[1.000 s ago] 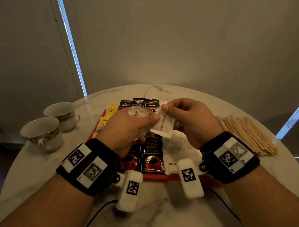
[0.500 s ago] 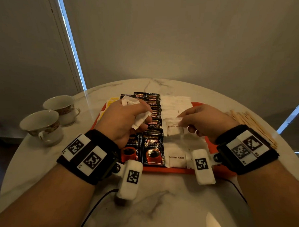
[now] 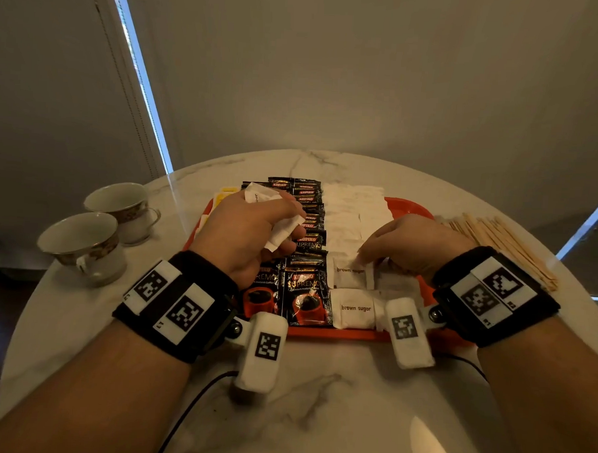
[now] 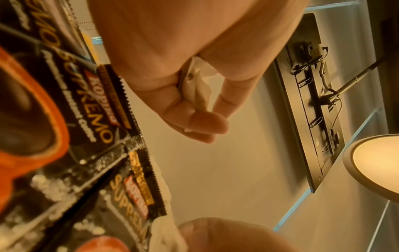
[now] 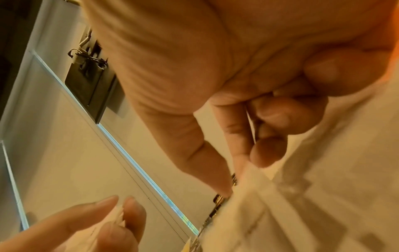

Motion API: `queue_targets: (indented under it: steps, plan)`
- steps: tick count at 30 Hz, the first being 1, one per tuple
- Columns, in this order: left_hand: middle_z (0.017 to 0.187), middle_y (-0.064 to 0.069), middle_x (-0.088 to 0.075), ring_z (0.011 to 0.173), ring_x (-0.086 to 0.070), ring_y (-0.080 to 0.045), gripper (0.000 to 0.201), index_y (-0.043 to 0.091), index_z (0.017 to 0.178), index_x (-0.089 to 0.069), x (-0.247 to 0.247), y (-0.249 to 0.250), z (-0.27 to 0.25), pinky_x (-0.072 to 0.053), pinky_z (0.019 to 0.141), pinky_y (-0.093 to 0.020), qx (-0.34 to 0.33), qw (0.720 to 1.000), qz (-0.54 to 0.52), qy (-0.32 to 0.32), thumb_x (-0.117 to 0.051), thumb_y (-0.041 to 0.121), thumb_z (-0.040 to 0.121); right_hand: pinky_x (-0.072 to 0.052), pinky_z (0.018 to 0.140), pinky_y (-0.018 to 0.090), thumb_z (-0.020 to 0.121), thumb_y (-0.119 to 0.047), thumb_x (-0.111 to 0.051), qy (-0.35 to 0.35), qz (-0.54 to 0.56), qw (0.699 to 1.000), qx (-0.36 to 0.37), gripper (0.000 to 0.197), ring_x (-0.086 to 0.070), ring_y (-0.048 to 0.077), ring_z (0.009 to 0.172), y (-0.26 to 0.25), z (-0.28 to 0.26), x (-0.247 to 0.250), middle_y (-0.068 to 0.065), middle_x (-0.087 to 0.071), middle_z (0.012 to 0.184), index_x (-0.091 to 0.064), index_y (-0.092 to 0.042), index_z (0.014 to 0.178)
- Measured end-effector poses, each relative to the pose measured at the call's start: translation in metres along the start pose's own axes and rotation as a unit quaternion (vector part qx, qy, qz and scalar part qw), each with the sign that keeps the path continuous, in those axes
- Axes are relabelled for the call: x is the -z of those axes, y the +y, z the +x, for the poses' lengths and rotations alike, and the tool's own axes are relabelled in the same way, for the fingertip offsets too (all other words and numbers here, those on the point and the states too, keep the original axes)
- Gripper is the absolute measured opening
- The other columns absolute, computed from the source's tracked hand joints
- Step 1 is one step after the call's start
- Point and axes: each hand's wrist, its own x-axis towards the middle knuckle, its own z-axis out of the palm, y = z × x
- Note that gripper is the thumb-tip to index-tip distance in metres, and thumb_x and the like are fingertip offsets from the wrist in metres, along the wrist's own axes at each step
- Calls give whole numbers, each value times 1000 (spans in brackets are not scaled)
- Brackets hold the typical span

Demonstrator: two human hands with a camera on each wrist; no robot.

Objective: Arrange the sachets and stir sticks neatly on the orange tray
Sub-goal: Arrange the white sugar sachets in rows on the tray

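Observation:
An orange tray (image 3: 408, 207) holds yellow sachets (image 3: 223, 194) at its left, columns of black coffee sachets (image 3: 305, 288) in the middle and white brown sugar sachets (image 3: 356, 211) to the right. My left hand (image 3: 291, 222) hovers over the black columns and grips a bunch of white sachets (image 3: 258, 195), which also show in the left wrist view (image 4: 198, 85). My right hand (image 3: 363, 260) is low on the tray, thumb and forefinger pinching the far corner of one brown sugar sachet (image 3: 350, 276) that lies in the white column. Wooden stir sticks (image 3: 505, 245) lie heaped on the table, right of the tray.
Two empty teacups (image 3: 81, 244) (image 3: 123, 205) stand on the round marble table (image 3: 317, 398) left of the tray. A black cable (image 3: 194, 403) trails from my left wrist across the near tabletop. Walls and a window strip lie behind.
My right hand drew one white sachet from the left hand's bunch, carried it right and down, and laid it in the white column. The left hand stayed over the black sachets.

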Motion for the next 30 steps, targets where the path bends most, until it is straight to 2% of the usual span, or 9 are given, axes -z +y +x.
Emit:
queue_targets:
  steps: [3, 5, 10, 14, 17, 19, 23, 26, 30]
  plan:
    - [85, -14, -72, 66, -70, -19, 11, 10, 88, -71, 0, 0, 1, -51, 48, -26, 6, 1000, -3, 5, -66, 2, 92, -46, 61, 23, 83, -25, -79, 57, 28, 997, 38, 4, -67, 10, 86, -2, -2, 0, -6, -76, 91, -80, -21, 85]
    - [87, -14, -74, 68, -70, -20, 11, 7, 99, -69, 1, 1, 2, -52, 50, -27, 12, 1000, -13, 6, -63, 1, 93, -44, 58, 23, 86, -26, -75, 85, 29, 994, 56, 5, -64, 10, 78, -5, -3, 0, -6, -75, 88, -79, -23, 85]
    - [93, -16, -78, 81, -75, -27, 31, 3, 115, -58, 1, 3, -2, -60, 59, -32, 40, 997, -46, -50, -42, -10, 92, -47, 55, 24, 92, -24, -68, -45, -1, 999, 25, 17, -59, 10, 60, -14, -9, -11, -1, -78, 77, -81, -16, 86]
    - [108, -24, -76, 97, -77, -35, 38, 2, 125, -55, -1, 2, -6, -65, 70, -34, 40, 992, -67, -101, -42, -18, 96, -45, 58, 26, 93, -32, -67, 6, 39, 996, 77, 18, -58, 8, 62, -13, -9, -9, -8, -77, 77, -81, -21, 88]
    - [100, -17, -79, 91, -79, -30, 31, 3, 121, -61, -3, 2, -8, -63, 63, -28, 33, 993, -63, -92, -58, -14, 95, -39, 60, 28, 91, -45, -70, 0, 191, 974, 123, 27, -56, 12, 68, -18, -14, -8, -4, -76, 83, -79, -19, 91]
    - [91, -9, -80, 85, -79, -25, 27, 5, 115, -64, -2, 3, -9, -62, 60, -26, 18, 996, -34, -82, -67, -10, 92, -41, 61, 28, 85, -48, -75, -8, 196, 971, 137, 28, -58, 11, 70, -21, -17, -12, -2, -76, 86, -78, -20, 91]
    - [91, -8, -80, 82, -79, -21, 22, 8, 106, -70, 0, 3, -9, -62, 59, -26, 0, 996, 29, -83, -77, 2, 86, -49, 66, 28, 83, -32, -81, -15, 188, 969, 159, 24, -63, 10, 75, -22, -18, -17, 5, -76, 94, -74, -18, 100]
    - [89, -6, -80, 77, -78, -19, 13, 12, 100, -72, -1, 0, -6, -60, 55, -27, 0, 998, 31, -50, -78, 15, 89, -54, 68, 30, 81, -14, -81, -49, 256, 954, 149, 18, -66, 13, 72, -22, -18, -20, 7, -74, 88, -72, -9, 95]
    - [91, -6, -81, 76, -77, -16, 24, 12, 101, -72, -4, 1, -6, -60, 56, -26, 12, 999, -11, -41, -80, 26, 84, -57, 67, 33, 79, -9, -83, -43, 317, 937, 143, 18, -65, 19, 65, -23, -16, -25, 10, -71, 80, -66, -7, 86]
